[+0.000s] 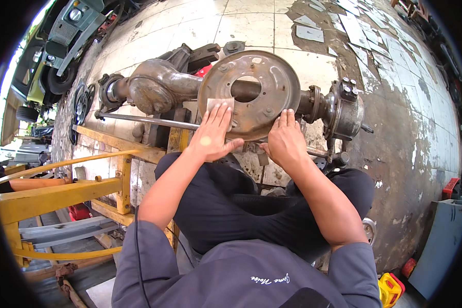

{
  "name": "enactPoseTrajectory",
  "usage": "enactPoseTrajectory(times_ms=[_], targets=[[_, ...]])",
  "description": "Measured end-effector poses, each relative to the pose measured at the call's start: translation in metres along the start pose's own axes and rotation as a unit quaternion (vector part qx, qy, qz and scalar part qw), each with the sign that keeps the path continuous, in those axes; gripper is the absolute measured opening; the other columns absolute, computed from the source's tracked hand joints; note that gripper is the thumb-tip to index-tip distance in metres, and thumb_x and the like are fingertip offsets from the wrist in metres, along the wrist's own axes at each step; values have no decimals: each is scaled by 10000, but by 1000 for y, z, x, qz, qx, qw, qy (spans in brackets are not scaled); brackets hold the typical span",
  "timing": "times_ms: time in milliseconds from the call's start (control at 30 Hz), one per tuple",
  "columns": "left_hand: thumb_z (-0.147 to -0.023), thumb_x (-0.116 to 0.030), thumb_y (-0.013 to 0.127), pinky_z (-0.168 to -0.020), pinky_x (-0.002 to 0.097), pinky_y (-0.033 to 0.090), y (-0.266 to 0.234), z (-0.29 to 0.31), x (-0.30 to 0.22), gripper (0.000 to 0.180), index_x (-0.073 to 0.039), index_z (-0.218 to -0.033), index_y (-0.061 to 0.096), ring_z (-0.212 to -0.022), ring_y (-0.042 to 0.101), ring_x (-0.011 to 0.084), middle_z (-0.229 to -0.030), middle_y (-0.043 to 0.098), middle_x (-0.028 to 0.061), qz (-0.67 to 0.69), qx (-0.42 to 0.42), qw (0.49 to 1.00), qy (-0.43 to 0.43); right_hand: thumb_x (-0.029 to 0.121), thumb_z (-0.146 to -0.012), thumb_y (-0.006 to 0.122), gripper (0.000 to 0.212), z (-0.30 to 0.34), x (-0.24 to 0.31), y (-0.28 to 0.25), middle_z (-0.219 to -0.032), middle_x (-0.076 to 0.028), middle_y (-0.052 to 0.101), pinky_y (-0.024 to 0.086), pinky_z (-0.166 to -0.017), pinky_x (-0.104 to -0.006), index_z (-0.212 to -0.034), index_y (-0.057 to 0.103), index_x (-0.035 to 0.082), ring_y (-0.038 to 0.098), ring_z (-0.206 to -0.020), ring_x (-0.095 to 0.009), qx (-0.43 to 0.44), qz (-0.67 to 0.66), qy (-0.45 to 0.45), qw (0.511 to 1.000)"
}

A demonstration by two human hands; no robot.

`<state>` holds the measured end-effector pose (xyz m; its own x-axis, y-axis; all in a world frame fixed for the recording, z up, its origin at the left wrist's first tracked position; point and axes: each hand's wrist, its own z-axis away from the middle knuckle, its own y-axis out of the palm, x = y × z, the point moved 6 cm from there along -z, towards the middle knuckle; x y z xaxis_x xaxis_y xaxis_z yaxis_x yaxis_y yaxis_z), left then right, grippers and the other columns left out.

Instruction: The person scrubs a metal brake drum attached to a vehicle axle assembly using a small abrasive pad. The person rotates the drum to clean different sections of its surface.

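The left hand (210, 142) lies flat, its fingers straight and thumb spread, pressing a thin, square, beige sheet (220, 100) onto a round, brownish metal plate (280, 79) with a central hole. The right hand (286, 139) rests extended fingers on its lower right rim; its thumb's grip I cannot tell. The plate stands over a rough grey-brown steel axle (187, 85); beyond are glossy whitish floor tiles (246, 26).

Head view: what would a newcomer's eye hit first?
The big brown metal disc at upper centre, with the left hand pressing a tan sheet on its lower left and the right hand at its lower right edge. Next, the bulky axle running left to right behind it. Then the yellow frame along the left side.
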<state>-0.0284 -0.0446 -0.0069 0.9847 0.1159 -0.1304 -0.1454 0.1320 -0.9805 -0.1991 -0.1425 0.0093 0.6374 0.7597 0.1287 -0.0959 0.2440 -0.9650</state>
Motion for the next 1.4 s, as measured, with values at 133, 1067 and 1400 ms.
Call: enactPoseTrajectory(times_ms=[133,1067,1400], targets=[[-891,-778,369,-1214,490,150,-2,-31,7,1064,51,-1534,191,-1500,138,393,-1603,171,255,-14,-16,999,-25,478,-847,706,920,-1,1,2,-1479,-352,369,342,-1140,-464,-1367,386,-210,307,-1434,-449,-15,-6,-13,1000],[-815,-824,458,-1217,505,112,2,-14,2,1190,66,-1537,141,-1505,85,414,-1607,111,283,-4,5,999,-40,459,-837,723,916,-6,-6,3,-1481,-342,376,315,-1157,-462,-1369,388,-206,317,-1430,-444,-23,-18,-14,999],[-821,-811,473,-1225,472,110,-10,-35,11,1180,61,-1540,136,-1512,74,392,-1616,95,269,-7,47,999,-3,450,-831,733,918,-6,-2,1,-1478,-340,382,312,-1158,-467,-1370,385,-206,311,-1433,-442,-26,-14,-11,1000]])
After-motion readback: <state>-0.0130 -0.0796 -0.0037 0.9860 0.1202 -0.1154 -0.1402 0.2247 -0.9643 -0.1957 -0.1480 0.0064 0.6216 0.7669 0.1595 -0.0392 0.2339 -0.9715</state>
